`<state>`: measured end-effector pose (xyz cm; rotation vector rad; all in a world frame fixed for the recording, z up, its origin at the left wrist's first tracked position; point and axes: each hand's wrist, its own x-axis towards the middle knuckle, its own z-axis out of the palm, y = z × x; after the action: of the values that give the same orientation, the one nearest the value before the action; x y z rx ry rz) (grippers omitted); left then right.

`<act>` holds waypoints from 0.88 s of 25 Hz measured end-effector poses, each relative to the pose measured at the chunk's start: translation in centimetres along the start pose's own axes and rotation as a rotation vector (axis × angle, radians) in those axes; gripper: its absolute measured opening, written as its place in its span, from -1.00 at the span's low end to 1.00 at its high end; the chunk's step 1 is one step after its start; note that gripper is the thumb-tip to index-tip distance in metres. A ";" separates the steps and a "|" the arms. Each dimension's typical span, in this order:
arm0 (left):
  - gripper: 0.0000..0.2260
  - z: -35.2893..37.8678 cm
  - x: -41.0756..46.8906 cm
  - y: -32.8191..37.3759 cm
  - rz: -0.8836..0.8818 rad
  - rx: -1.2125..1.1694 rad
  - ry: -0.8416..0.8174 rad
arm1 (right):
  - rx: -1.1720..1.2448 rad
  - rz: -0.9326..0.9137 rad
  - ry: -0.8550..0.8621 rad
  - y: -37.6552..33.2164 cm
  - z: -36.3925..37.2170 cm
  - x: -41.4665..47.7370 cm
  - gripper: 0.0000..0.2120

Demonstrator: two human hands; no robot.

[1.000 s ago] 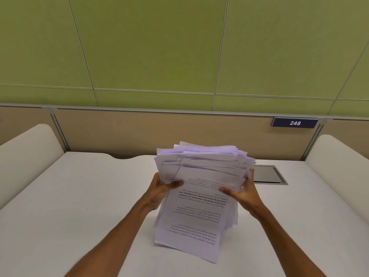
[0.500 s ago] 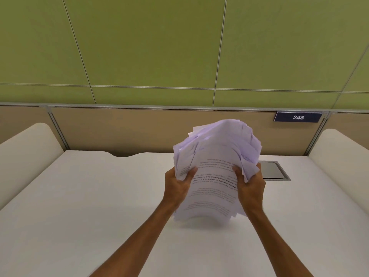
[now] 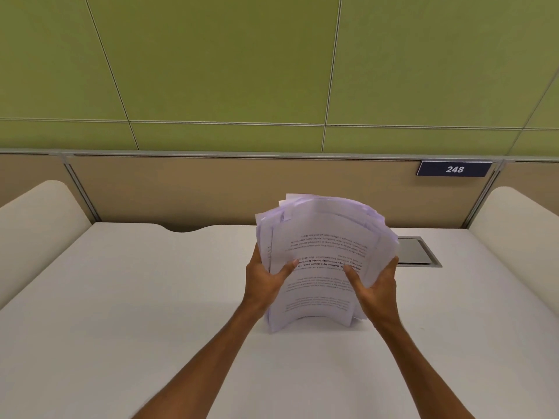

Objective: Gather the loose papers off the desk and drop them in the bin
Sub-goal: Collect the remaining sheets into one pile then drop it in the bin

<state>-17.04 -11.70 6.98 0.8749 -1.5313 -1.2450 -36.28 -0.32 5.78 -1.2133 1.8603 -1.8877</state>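
Paper stack (image 3: 328, 231) in a two-sided grip, left hand (image 3: 263, 282) and right hand (image 3: 378, 288) curled round its edges.

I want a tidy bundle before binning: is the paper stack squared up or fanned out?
Fanned out. The paper stack shows staggered top edges and bows between the left hand and right hand.

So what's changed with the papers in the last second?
The paper stack was lifted and squeezed together; its trailing lower sheets are drawn in and it now bows. The left hand and right hand kept gripping its sides. The desk and number plate stayed put.
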 end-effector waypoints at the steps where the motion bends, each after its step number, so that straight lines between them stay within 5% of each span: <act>1: -0.42 -0.1 0.1 -0.4 -0.024 -0.005 -0.007 | 0.007 0.026 -0.029 0.5 -0.3 0.1 -0.33; 9: -0.45 1.0 -0.3 -2.0 -0.023 -0.022 -0.090 | 0.066 0.116 0.005 2.6 0.2 -0.7 -0.45; 17: -0.63 -0.9 0.0 -2.8 -0.102 0.134 -0.276 | -0.109 0.173 -0.270 2.9 -2.2 1.1 -0.58; 19: -0.54 -1.6 0.6 -2.2 -0.211 0.016 -0.331 | -0.010 0.282 -0.376 2.4 -2.9 1.8 -0.58; 22: -0.47 -2.6 0.1 -2.1 -0.438 -0.142 -0.421 | 0.444 0.631 -0.635 1.5 -3.6 1.4 -0.51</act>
<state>-14.67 -13.04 5.08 0.9236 -1.5923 -1.9303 -40.12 1.07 5.43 -0.8030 1.1955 -1.2643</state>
